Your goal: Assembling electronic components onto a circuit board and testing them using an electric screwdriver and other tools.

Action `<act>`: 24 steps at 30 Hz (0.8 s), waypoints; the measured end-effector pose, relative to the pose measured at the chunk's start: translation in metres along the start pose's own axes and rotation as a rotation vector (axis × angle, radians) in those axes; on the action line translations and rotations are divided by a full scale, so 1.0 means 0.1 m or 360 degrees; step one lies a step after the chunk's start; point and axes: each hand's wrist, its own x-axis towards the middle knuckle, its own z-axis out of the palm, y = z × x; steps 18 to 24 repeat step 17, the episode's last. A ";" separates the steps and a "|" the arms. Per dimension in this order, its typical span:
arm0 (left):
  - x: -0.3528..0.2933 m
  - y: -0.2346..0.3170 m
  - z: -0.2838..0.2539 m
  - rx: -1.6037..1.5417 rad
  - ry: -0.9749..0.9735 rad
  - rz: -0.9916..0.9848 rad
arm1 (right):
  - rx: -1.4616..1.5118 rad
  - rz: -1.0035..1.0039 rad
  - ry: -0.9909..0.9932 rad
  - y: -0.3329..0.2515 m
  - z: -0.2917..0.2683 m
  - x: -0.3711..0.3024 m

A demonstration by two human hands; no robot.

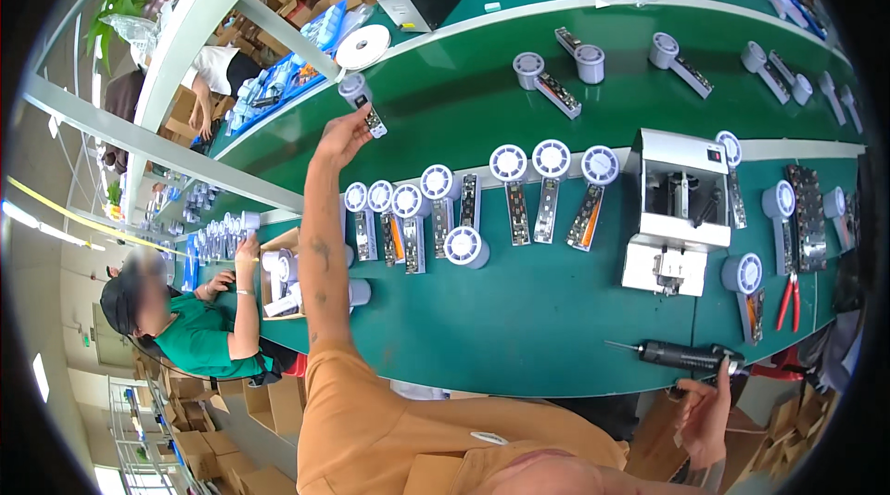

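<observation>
My left hand (345,138) reaches far out over the green belt, fingers closed on a white handheld device (353,87) with a round head and an exposed circuit board in its handle. At the near right edge of the bench is my right hand (705,416), fingers apart, one of them up against the tail end of a black electric screwdriver (681,355). The screwdriver lies on the green bench (556,337), its bit pointing left. Between my arms, several similar devices (552,161) stand in a row, round heads toward the belt. One device head (466,247) sits nearer me.
A silver machine (681,208) stands right of the row. Red-handled pliers (789,302) and more devices (744,274) lie beyond it. Other devices ride the belt (445,96). A box of parts (283,282) is beside my left arm. A person in green (209,333) works at the left.
</observation>
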 end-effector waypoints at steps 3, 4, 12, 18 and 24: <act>-1.16 0.28 0.92 -0.0071 -0.0176 0.0353 | 0.0040 -0.0081 -0.0015 -0.10 0.04 -0.03; -1.52 0.16 1.04 -0.0080 -0.0205 0.0440 | 0.0027 -0.0044 -0.0002 -0.14 0.08 -0.03; -3.75 -1.33 2.23 -0.0412 -0.0213 -0.0152 | 0.0047 -0.0074 -0.0003 -0.09 0.25 -0.03; -3.88 -1.58 2.46 0.0275 -0.0050 -0.0431 | 0.0089 -0.1265 0.0043 0.46 0.10 0.17; -3.88 -1.58 2.46 0.0275 -0.0050 -0.0431 | 0.0089 -0.1265 0.0043 0.46 0.10 0.17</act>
